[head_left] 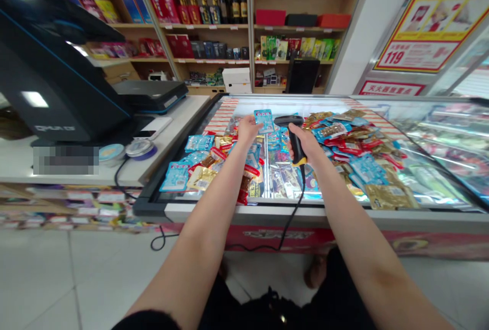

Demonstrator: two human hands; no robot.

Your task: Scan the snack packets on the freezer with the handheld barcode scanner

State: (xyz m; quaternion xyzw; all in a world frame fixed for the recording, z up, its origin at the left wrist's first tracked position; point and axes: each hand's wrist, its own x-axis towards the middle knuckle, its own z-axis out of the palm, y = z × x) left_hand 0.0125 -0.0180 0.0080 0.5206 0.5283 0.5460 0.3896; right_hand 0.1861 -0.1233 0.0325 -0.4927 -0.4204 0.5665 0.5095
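Between the fingers of my left hand (248,129) is a small blue snack packet (264,120), raised above the freezer's glass top. My right hand (304,142) is wrapped round the grip of a black and yellow barcode scanner (297,144), whose head points left toward the packet. The scanner's cable (293,213) hangs down over the freezer's front edge. A pile of mixed packets (202,169) in blue, gold and red lies under and left of my left arm. A larger pile (355,146) spreads to the right of my right hand.
A checkout machine (64,80) stands on the white counter (160,141) at left, with a flat scale (151,93) behind it. Two round tubs (141,149) sit near the counter's edge. Shelves (214,27) of bottles and boxes line the back. A fire-safety poster (428,29) hangs at right.
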